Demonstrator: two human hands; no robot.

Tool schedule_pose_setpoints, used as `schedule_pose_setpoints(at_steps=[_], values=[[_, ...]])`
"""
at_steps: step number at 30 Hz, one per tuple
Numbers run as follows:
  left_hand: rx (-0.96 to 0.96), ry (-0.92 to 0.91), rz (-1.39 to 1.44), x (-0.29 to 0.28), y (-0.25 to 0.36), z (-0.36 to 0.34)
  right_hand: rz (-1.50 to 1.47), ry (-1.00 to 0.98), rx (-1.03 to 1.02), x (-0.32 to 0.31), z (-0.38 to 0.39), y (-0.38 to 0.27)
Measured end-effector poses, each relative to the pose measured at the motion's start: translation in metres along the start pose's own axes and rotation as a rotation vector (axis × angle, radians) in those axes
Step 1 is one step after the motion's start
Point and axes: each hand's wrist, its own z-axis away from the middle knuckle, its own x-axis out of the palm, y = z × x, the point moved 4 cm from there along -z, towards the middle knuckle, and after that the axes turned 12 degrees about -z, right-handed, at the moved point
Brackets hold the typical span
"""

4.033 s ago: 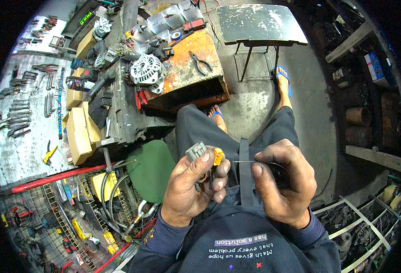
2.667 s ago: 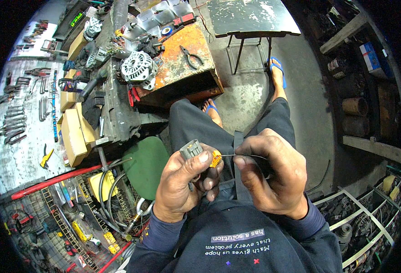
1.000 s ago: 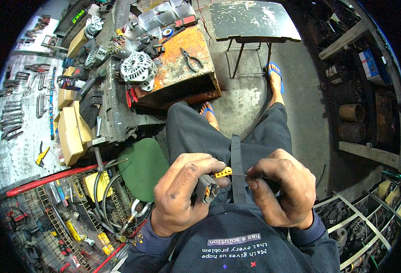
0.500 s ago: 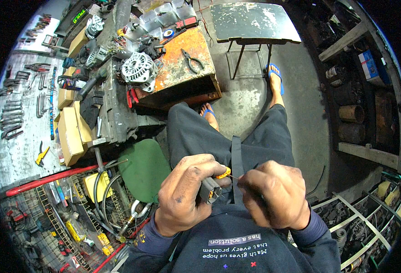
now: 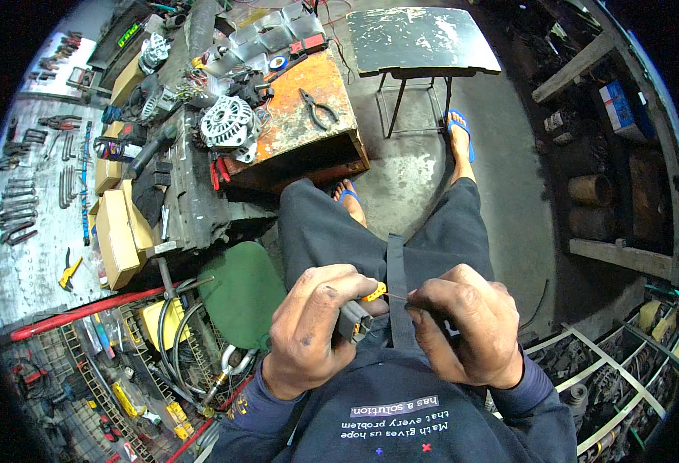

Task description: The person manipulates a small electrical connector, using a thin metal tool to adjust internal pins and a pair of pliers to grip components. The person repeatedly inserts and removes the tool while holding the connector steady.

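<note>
Low over my lap, my left hand (image 5: pixel 308 328) is closed round a grey plastic connector (image 5: pixel 355 324) and a small yellow slotted piece (image 5: pixel 374 292), which pokes out above it between thumb and forefinger. My right hand (image 5: pixel 466 324) faces it with thumb and forefinger pinched near a thin wire or probe (image 5: pixel 398 295), whose far end is at the yellow piece. Whether it is inside a slot I cannot tell. The rest of the wire is hidden behind my fingers.
Ahead stand an orange cabinet (image 5: pixel 301 85) bearing an alternator (image 5: pixel 227 127) and pliers (image 5: pixel 318 108), and a metal-topped stand (image 5: pixel 424 38). A tool-covered board (image 5: pixel 38 270) and boxes (image 5: pixel 119 235) are left, beside a green seat (image 5: pixel 247 301). Shelving (image 5: pixel 621 258) and a parts rack (image 5: pixel 609 366) are right.
Since four seconds ago both hands have lowered and my left hand has turned, bringing the grey connector below the yellow piece. The wire now meets the yellow piece. My right hand shifted slightly.
</note>
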Motion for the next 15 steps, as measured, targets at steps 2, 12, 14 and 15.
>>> schedule_pose_setpoints(at_steps=[2, 12, 14, 15], values=[[0.003, -0.004, -0.007, -0.0013, -0.0002, 0.0006, 0.008, 0.005, 0.000, 0.0032, 0.0017, -0.0009], [0.027, -0.020, -0.040, -0.0014, -0.0003, 0.0012, 0.138, -0.040, -0.064, 0.0093, -0.0016, -0.0037], [0.021, -0.010, -0.033, -0.0018, 0.0005, 0.0006, 0.163, -0.066, -0.080, 0.0102, -0.0035, -0.0061], [0.025, -0.020, -0.028, -0.0015, -0.0002, 0.0020, 0.169, -0.088, -0.089, 0.0098, -0.0057, -0.0083]])
